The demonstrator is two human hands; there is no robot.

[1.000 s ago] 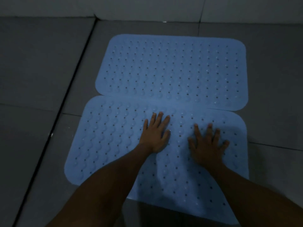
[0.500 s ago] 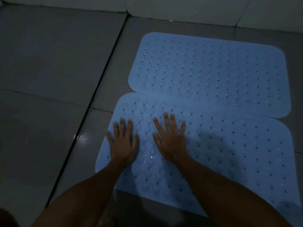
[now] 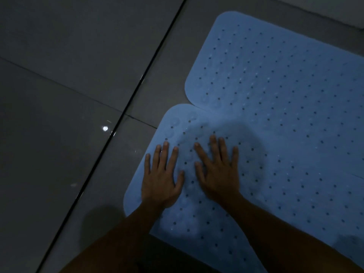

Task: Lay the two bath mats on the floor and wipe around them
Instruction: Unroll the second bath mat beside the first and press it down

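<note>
Two light blue perforated bath mats lie flat on the grey tiled floor. The far mat touches the near mat along their long edges. My left hand presses palm-down with spread fingers near the left end of the near mat. My right hand lies flat beside it, also on the near mat, fingers apart. Neither hand holds anything. My forearms cover part of the near mat's front edge.
Dark grout lines cross the grey floor tiles to the left of the mats. A small bright spot glints on the floor near a grout line. A pale wall base shows at the top right.
Both hands have slid left along the near mat, from its middle to its left end. The view has swung left and closer, so the mats now sit to the right.
</note>
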